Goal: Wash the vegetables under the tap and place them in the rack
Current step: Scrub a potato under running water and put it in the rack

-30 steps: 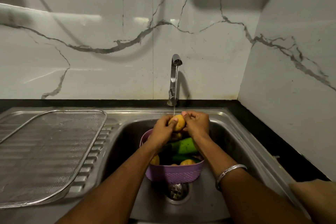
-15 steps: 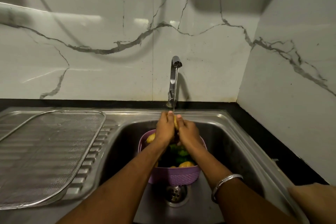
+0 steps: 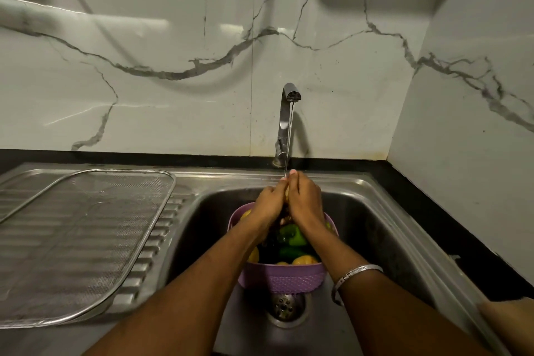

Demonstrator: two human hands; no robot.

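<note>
White marble-patterned wall tiles with grey veins enclose the corner, and it is below them, under the thin stream from the curved chrome tap [image 3: 289,113], that the grip is found. A small yellow vegetable [image 3: 286,196], barely visible, is clasped between the left hand [image 3: 270,205] and the right hand [image 3: 304,202], whose fingers are curled round it from either side and pressed together at the tips. It is held right where the water lands, presumably so that every face can be rubbed clean at once.

Directly beneath the hands, a lilac perforated plastic basket [image 3: 284,279] is kept in the stainless steel sink basin [image 3: 375,240], above the round drain [image 3: 284,308]; drips and any dropped piece would thus be caught. Green peppers [image 3: 290,237] and further yellow pieces [image 3: 303,261] are seen inside it, apparently awaiting their turn. A silver bangle [image 3: 357,273] is worn on the right wrist.

Well apart to the left, the wire-mesh steel rack [image 3: 86,240] is set on the ribbed draining board, with nothing seen in it, so the task is judged to be at an early stage. A black tabletop [image 3: 433,199] borders the sink.
</note>
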